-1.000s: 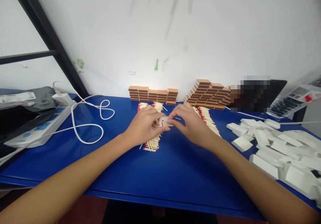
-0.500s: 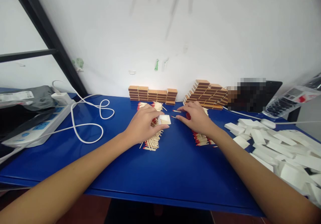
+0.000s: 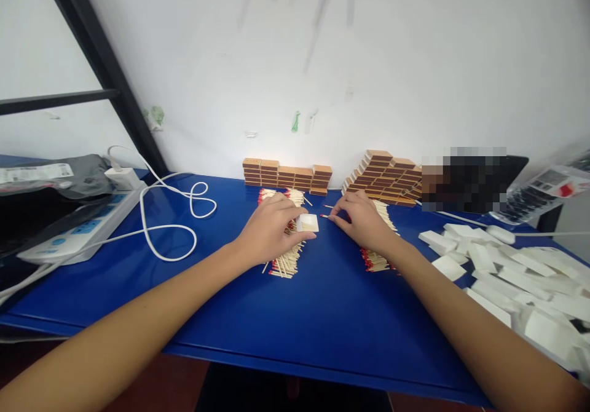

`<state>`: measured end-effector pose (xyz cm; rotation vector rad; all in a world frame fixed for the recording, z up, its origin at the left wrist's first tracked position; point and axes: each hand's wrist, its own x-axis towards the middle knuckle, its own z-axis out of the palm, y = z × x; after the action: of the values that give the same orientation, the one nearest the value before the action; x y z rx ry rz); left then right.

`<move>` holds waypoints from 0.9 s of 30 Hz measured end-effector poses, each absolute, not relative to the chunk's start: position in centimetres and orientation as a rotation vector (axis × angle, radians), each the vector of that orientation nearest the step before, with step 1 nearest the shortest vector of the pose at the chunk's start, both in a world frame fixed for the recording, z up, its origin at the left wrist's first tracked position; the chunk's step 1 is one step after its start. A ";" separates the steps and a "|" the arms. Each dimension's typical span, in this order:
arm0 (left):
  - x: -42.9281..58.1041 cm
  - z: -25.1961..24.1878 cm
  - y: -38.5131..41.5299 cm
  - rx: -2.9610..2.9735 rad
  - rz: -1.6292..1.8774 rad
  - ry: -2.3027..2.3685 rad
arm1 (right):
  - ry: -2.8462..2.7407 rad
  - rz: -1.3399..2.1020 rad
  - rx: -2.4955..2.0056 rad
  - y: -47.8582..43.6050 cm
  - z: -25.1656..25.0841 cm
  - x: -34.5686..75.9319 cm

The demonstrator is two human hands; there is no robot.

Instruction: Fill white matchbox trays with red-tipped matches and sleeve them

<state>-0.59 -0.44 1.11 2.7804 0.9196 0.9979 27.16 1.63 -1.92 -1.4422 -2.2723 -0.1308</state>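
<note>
My left hand [image 3: 267, 230] rests over a pile of red-tipped matches [image 3: 284, 258] on the blue table [image 3: 295, 313] and pinches a small white matchbox tray [image 3: 308, 222] between thumb and fingers. My right hand [image 3: 364, 220] lies to the tray's right on a second pile of matches [image 3: 375, 258]. Its fingertips pinch a single loose match [image 3: 324, 216] lying on the table just right of the tray. Another loose match lies a little further back.
Stacks of brown matchbox sleeves [image 3: 286, 176] and a taller stack [image 3: 385, 178] stand against the wall. Several white trays [image 3: 507, 270] are heaped at the right. A power strip [image 3: 78, 227] and looped white cable [image 3: 170, 227] lie at the left.
My right hand left the tray, reached back to the right pile, and now pinches a loose match by the tray. My left hand kept hold of the tray, which is slightly tilted.
</note>
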 end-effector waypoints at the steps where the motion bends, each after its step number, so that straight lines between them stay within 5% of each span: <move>1: -0.6 1.1 -0.4 2.783 0.991 0.918 | -2.279 -0.126 -1.447 1.6 -1.9 27.1; 27: -0.8 1.0 -0.2 2.795 0.942 0.954 | -2.434 -0.400 -1.570 0.5 -1.4 26.9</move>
<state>-0.76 -0.17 1.02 2.7953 0.9545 0.9415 26.85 0.54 -1.37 -1.5696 -2.4343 -0.3996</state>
